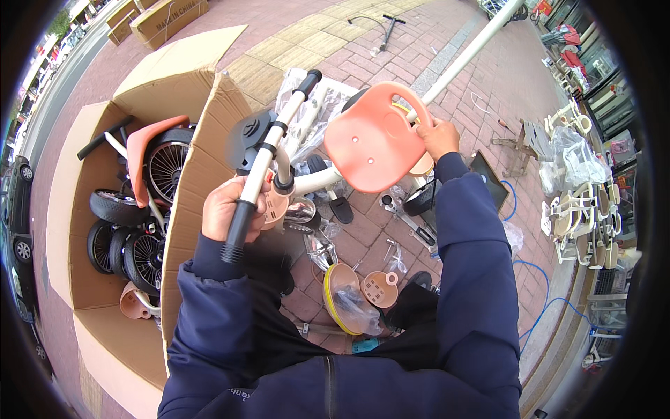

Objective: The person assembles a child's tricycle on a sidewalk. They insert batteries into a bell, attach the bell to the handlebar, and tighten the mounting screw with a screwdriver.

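Note:
A child's tricycle with a white frame [314,183] hangs upright-looking between my hands, above the brick paving. My left hand [232,209] is closed round its handlebar [259,166], beside the lower black grip. The fingers of my right hand [438,138] wrap the rim of the coral seat [373,143], at its handle opening. A dark plastic piece [250,138] sits by the bar. Just behind my left fingers shows a peach basket [276,208]. The seat and frame hide much of the tricycle's lower part.
On the left stands an open cardboard box [199,174] holding wheels and tricycle parts. Near my feet lie a round yellow-rimmed piece [342,299] and a peach perforated part [380,288]. A floor pump [391,31], a blue hose [541,279] and white frame parts [586,209] lie farther out.

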Action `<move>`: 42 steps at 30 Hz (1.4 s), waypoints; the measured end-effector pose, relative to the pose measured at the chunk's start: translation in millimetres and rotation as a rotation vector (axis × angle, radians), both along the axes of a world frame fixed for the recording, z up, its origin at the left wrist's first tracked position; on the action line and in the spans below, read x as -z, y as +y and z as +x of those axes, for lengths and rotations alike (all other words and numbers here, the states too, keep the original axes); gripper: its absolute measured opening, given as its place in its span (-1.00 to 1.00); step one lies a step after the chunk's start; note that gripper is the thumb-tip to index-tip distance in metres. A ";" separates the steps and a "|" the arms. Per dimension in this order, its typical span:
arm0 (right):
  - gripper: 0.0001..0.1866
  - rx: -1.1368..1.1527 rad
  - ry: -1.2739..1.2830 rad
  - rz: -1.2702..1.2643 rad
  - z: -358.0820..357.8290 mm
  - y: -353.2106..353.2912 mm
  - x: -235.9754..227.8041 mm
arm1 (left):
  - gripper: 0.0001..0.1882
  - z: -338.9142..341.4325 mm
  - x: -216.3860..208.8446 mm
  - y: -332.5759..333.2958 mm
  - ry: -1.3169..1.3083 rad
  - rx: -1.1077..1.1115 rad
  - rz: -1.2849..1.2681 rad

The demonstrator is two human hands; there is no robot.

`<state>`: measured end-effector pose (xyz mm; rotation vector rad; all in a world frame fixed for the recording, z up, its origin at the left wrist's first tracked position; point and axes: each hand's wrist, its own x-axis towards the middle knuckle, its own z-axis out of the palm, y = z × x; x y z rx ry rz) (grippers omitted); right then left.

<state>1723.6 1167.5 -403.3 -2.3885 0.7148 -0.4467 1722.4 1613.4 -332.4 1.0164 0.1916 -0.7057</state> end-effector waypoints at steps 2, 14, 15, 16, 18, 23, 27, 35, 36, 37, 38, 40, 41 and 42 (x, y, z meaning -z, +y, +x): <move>-0.60 -0.005 0.026 -0.059 8.3 1.9 -7.6 | -0.75 6.3 4.0 3.5 -0.056 0.015 -0.076; -0.55 -0.122 0.022 -0.103 17.7 33.0 -88.4 | -0.66 20.2 18.1 52.3 -0.155 -0.013 -0.610; -0.55 -0.093 0.019 -0.079 17.0 37.6 -93.8 | -0.65 22.5 19.1 54.8 -0.146 -0.007 -0.674; -0.56 -0.095 0.013 -0.080 16.3 41.9 -100.5 | -0.66 24.1 20.2 57.1 -0.156 -0.022 -0.745; -0.56 -0.131 0.001 -0.093 9.8 49.9 -112.0 | -0.68 30.3 22.1 59.8 -0.192 -0.032 -0.849; -0.57 -0.027 -0.030 -0.117 -33.6 56.5 -99.7 | -0.74 33.9 28.8 41.8 -0.155 0.058 -0.836; -0.55 0.143 0.003 -0.017 -77.8 42.1 -44.3 | -0.68 19.0 28.2 8.8 -0.146 0.012 -0.514; -0.58 0.150 0.052 0.137 -163.8 4.1 22.0 | -0.77 -13.0 24.8 -38.5 -0.102 0.130 -0.228; -0.57 0.114 0.101 0.175 -169.3 4.0 20.0 | -0.77 -13.4 27.7 -37.2 -0.095 0.149 -0.240; -0.57 0.095 0.155 0.224 -173.0 5.5 15.8 | -0.77 -13.7 31.9 -36.7 -0.080 0.113 -0.277; -0.57 0.083 0.208 0.293 -176.5 9.1 9.6 | -0.76 -11.9 35.9 -34.8 -0.043 0.070 -0.276; -0.56 0.076 0.273 0.031 -181.4 20.9 -8.1 | -0.78 -6.7 42.5 -29.2 0.082 -0.092 -0.258; -0.56 0.077 0.308 -0.088 -184.4 28.7 -18.6 | -0.79 -8.3 47.7 -30.2 0.086 -0.077 -0.233; -0.60 0.033 0.204 -0.182 -190.6 39.2 -29.0 | -0.80 -12.9 52.7 -31.8 0.119 -0.120 -0.152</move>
